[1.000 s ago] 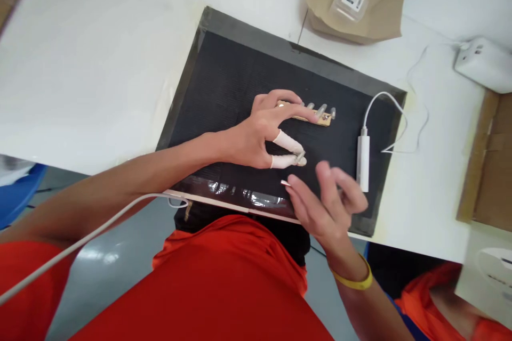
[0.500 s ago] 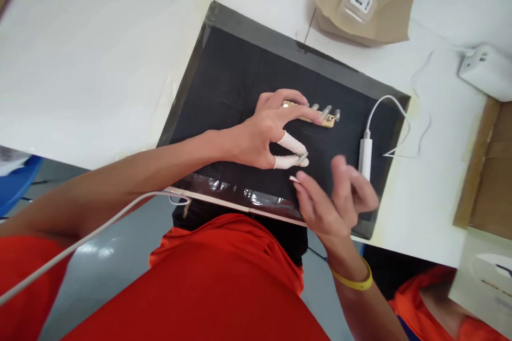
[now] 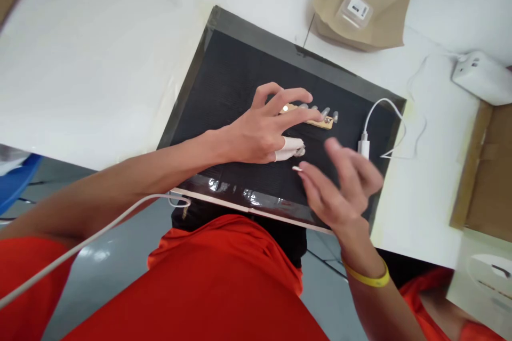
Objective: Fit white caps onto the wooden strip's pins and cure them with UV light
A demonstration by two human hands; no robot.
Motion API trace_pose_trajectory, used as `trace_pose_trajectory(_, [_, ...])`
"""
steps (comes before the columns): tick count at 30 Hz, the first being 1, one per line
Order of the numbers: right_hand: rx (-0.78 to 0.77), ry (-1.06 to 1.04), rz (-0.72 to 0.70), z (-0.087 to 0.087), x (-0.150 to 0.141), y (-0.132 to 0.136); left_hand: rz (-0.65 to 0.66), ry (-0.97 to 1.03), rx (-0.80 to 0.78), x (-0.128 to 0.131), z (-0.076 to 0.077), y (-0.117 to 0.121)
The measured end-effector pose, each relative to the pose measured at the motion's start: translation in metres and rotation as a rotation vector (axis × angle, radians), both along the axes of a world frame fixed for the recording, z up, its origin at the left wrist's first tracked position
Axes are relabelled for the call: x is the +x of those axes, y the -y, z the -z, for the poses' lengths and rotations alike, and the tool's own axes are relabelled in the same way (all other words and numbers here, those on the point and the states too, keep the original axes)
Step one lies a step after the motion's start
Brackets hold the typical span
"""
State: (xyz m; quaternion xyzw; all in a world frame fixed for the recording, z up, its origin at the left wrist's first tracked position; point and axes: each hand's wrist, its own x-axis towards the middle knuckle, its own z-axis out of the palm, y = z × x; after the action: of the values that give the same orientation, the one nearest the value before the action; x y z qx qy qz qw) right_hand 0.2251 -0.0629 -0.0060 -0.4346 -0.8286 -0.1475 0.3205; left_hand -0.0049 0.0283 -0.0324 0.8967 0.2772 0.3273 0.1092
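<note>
My left hand (image 3: 256,130) is over the black mat (image 3: 232,69), its thumb and index finger in white finger covers and pinched together. A small translucent piece (image 3: 300,151), shaped like a false nail, sits at those covered tips. The other fingers spread above a narrow wooden strip (image 3: 327,121) that carries several similar clear pieces (image 3: 325,112); my hand hides part of it. Close by on the right, my right hand (image 3: 344,186) holds a small white piece (image 3: 296,169) between thumb and a fingertip. Its remaining fingers are raised and blurred.
A white stick-shaped device (image 3: 364,148) with a looped cable lies on the mat's right side, partly behind my right hand. Beyond the mat stand a brown paper tray (image 3: 384,16) with a clear plastic box (image 3: 354,9), and a white power adapter (image 3: 482,77). Cardboard (image 3: 496,170) borders the right.
My left thumb and index finger have drawn closer together and turned the small clear piece. My right hand has shifted slightly right, its white piece now nearer the left fingertips.
</note>
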Motion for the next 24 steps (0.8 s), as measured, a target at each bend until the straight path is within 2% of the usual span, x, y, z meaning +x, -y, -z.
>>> trace_pose_trajectory(1, [0.005, 0.022, -0.028, -0.0001, -0.0004, -0.0008, 0.000, -0.009, -0.003, -0.0001, 0.0009, -0.0002])
trace_pose_trajectory(4, [-0.015, -0.162, 0.127, 0.0016, -0.0014, -0.0030, 0.038, -0.031, 0.004, -0.0004, 0.0034, -0.0009])
trace_pose_trajectory(5, [-0.037, -0.181, 0.131, 0.0025, -0.0019, -0.0034, 0.049, -0.023, 0.020, -0.0005, 0.0038, -0.0011])
trace_pose_trajectory(8, [-0.035, -0.040, -0.037, 0.0041, -0.0028, -0.0035, 0.048, -0.012, 0.045, -0.0006, 0.0033, -0.0008])
trace_pose_trajectory(9, [-0.019, -0.033, -0.033, 0.0041, -0.0028, -0.0035, 0.052, -0.020, 0.041, -0.0006, 0.0027, -0.0006])
trace_pose_trajectory(12, [-0.033, -0.140, 0.137, 0.0034, -0.0026, -0.0042, 0.051, -0.049, -0.009, -0.0001, 0.0015, -0.0002])
trace_pose_trajectory(16, [0.016, 0.048, -0.076, 0.0036, -0.0043, -0.0047, 0.050, 0.003, -0.072, 0.0006, 0.0041, -0.0015])
trace_pose_trajectory(19, [-0.021, -0.131, 0.121, 0.0051, -0.0047, -0.0032, 0.100, 0.012, -0.085, 0.0011, 0.0061, -0.0025])
trace_pose_trajectory(20, [-0.040, -0.146, 0.142, 0.0059, -0.0043, -0.0022, 0.106, 0.014, -0.092, 0.0012, 0.0063, -0.0025])
trace_pose_trajectory(23, [-0.012, 0.055, -0.040, 0.0079, -0.0013, 0.0004, 0.080, 0.043, -0.119, 0.0010, 0.0054, -0.0011])
trace_pose_trajectory(24, [0.001, 0.065, -0.042, 0.0084, -0.0002, 0.0008, 0.074, 0.054, -0.122, 0.0008, 0.0049, -0.0006])
